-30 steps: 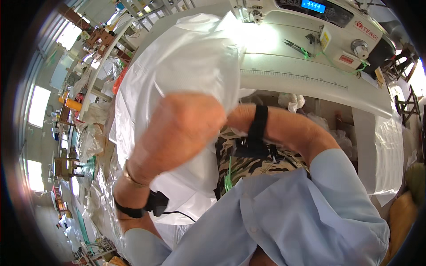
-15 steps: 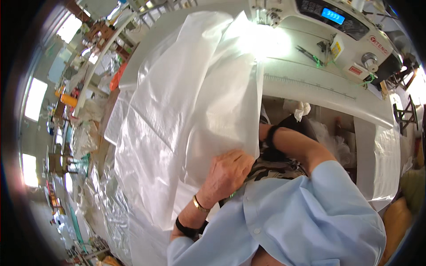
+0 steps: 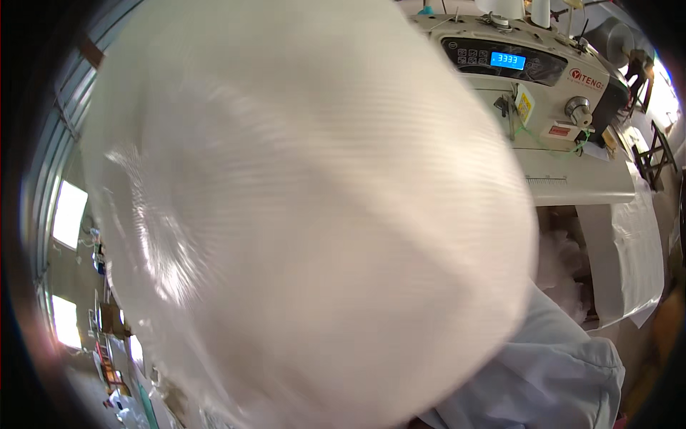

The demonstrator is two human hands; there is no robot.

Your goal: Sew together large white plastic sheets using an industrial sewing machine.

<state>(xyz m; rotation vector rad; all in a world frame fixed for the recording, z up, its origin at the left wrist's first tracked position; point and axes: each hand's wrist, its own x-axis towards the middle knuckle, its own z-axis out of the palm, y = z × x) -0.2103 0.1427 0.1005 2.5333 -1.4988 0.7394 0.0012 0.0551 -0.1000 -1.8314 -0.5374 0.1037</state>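
A large white translucent plastic sheet (image 3: 336, 214) rises close in front of me and fills most of the head view. Motion smears its surface, and a bright glossy fold runs down its left part. Both my hands are hidden behind it, so their hold on it does not show. At the lower right, part of my light blue sleeve (image 3: 550, 365) appears beside the sheet's edge. A sewing machine (image 3: 550, 107) stands beyond the sheet at the upper right, its needle area covered from sight.
The machine's bed (image 3: 572, 187) carries a ruler scale. More white sheeting (image 3: 629, 250) hangs at its right end, next to crumpled clear plastic (image 3: 561, 272) underneath. White thread cones (image 3: 541, 13) stand on top. Bright windows (image 3: 70, 214) show at the far left.
The white sheet has come up from the table toward my head and now covers my hands, the needle area and most of the table. The view has also tilted upward.
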